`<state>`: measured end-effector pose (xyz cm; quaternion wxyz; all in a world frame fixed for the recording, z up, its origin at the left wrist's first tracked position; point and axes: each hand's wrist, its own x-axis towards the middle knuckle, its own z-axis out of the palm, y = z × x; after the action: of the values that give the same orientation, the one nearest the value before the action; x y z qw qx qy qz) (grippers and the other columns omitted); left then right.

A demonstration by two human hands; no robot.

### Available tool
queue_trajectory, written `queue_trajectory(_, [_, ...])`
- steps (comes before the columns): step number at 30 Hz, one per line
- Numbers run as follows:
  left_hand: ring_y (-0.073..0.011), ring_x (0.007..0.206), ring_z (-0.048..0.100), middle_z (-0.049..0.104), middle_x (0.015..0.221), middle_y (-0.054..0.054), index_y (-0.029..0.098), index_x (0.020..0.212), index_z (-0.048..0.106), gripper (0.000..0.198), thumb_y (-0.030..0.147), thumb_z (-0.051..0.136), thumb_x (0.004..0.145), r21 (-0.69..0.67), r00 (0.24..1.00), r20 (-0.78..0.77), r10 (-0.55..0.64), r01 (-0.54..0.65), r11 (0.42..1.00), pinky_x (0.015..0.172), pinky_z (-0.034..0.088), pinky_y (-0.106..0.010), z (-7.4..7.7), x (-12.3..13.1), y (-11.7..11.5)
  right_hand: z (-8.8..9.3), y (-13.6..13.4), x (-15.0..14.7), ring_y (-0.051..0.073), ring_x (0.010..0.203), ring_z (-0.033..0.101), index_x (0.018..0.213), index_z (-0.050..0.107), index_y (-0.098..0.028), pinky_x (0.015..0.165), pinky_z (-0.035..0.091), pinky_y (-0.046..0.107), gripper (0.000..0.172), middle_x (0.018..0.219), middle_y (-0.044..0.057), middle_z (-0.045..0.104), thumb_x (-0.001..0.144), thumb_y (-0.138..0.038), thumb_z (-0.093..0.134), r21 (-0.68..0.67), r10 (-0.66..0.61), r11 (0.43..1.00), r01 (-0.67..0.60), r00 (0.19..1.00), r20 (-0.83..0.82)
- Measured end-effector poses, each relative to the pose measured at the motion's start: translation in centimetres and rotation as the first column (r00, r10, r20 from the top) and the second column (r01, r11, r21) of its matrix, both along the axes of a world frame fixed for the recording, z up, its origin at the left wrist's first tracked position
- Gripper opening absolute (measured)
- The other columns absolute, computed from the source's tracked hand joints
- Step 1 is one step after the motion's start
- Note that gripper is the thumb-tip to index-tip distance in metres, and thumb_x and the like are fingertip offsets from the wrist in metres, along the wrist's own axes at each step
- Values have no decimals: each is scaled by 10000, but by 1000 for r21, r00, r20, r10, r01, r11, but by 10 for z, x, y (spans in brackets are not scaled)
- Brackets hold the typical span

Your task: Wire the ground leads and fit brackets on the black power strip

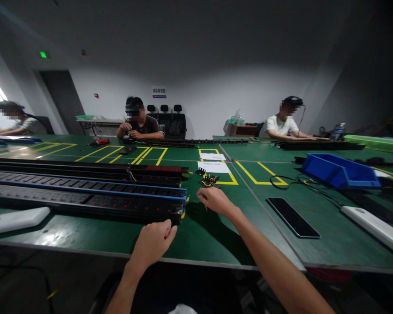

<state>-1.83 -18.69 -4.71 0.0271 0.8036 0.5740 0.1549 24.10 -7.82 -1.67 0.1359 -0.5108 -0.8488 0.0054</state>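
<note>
Long black strips (118, 203) with red dots lie side by side on the green table, a blue-edged strip (118, 186) among them. My left hand (153, 241) is curled close to the near strip's right end; what its fingers hold, if anything, is hidden. Beyond the strip ends, my right hand (215, 200) is closed over the table, with a small thin yellowish piece (206, 208) showing under its fingers. Just past that hand sits a small pile of black and yellow parts (208, 178), beside a white paper sheet (212, 167).
A black phone (293, 217), a white device (375, 227) with cables and a blue bin (340, 170) are on the right. Another white device (18, 220) lies at the left. Several people sit around the table. A red tool (100, 142) lies at the far left.
</note>
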Motion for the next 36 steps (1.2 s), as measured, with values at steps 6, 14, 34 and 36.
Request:
queue_trajectory(6, [-146,561,511,516,604,25,216,699,414,343,354,425,1013,-1,1000,-1,-5,5,1000,588,191,-307,-1,0,1,-2,1,0,198,822,687,1030,726,-241,674,386,242,241,909,40,755,969,-242,493,10,12,1000,-12,1000,-11])
queue_trajectory(14, [-152,573,528,539,617,17,216,702,433,336,352,432,1009,-13,1000,-22,3,-3,1000,593,187,-312,1,1,1,0,0,-1,196,835,684,1057,728,-243,688,392,242,255,922,46,753,978,-257,486,-9,-4,1000,4,1000,5])
queue_trajectory(34, [-147,577,545,552,620,18,214,703,435,334,342,432,1012,-9,1000,-26,0,0,1000,590,217,-311,4,2,-1,0,-1,-1,194,837,689,1045,718,-237,667,379,244,235,922,41,752,984,-254,491,-9,2,1000,-2,1000,9])
queue_trajectory(36, [-149,575,543,549,619,19,215,702,432,336,342,430,1013,-3,1000,-20,-3,3,1000,589,213,-309,3,1,0,1,-1,-1,193,847,690,1054,718,-236,675,386,244,240,930,46,752,988,-258,489,-17,-1,1000,1,1000,14])
